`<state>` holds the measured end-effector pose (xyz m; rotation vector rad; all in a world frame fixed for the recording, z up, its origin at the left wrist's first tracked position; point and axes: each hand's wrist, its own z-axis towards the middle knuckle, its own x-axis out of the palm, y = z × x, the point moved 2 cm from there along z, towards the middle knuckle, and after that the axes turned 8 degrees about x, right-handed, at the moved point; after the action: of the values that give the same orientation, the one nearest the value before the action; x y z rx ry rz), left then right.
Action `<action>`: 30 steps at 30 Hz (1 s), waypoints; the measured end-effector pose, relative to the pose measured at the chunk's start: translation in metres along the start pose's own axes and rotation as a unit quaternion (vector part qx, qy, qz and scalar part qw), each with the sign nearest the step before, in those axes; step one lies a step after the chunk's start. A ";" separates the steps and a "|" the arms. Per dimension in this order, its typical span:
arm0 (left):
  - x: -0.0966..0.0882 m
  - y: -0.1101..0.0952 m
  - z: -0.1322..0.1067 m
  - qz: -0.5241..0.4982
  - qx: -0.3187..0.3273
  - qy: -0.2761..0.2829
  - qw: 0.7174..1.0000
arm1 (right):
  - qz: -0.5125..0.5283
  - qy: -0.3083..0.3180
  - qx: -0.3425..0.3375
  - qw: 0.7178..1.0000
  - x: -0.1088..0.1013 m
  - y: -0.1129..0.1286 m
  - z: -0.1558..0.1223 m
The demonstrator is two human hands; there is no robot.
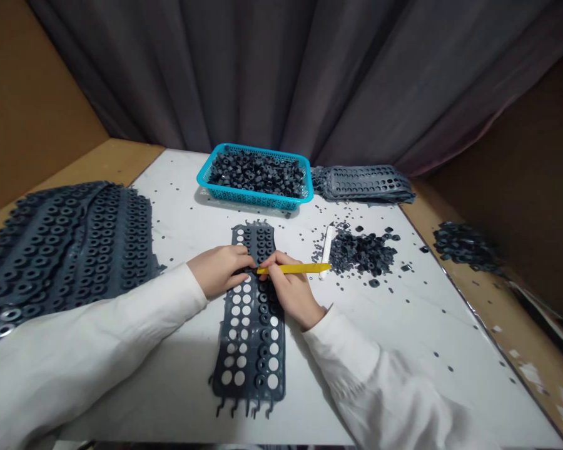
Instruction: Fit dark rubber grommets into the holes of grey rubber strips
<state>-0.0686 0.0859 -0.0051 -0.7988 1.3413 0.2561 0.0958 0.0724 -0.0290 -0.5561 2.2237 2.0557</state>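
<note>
A dark moulded rubber sheet (254, 325) lies lengthwise before me, with rows of round rings and rows of open holes showing the white table. My right hand (288, 287) is closed around a slim yellow pen-shaped tool (304, 268), its tip pointing left at the sheet. My left hand (220, 269) rests on the sheet's upper part, thumb and fingers bent together beside that tip. Something dark lies between those fingers, but I cannot make out whether it is a ring or the sheet itself.
Beyond the sheet stands a blue basket (254, 201) of small dark rubber pieces. A white pen-shaped tool (327, 247) lies beside a pile of dark scraps (363, 251). Stacked ringed sheets (70, 244) are at left, punched sheets (368, 182) at back right, more scraps (464, 245) at right.
</note>
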 end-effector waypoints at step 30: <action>0.020 0.001 -0.019 -0.782 -0.286 -0.201 0.516 | 0.108 -0.041 -0.048 0.992 -0.006 0.009 -0.008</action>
<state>-0.0793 0.0690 -0.0243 -2.0442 -0.3533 -0.6008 0.1001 0.0663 -0.0184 -0.2388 2.2358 2.2513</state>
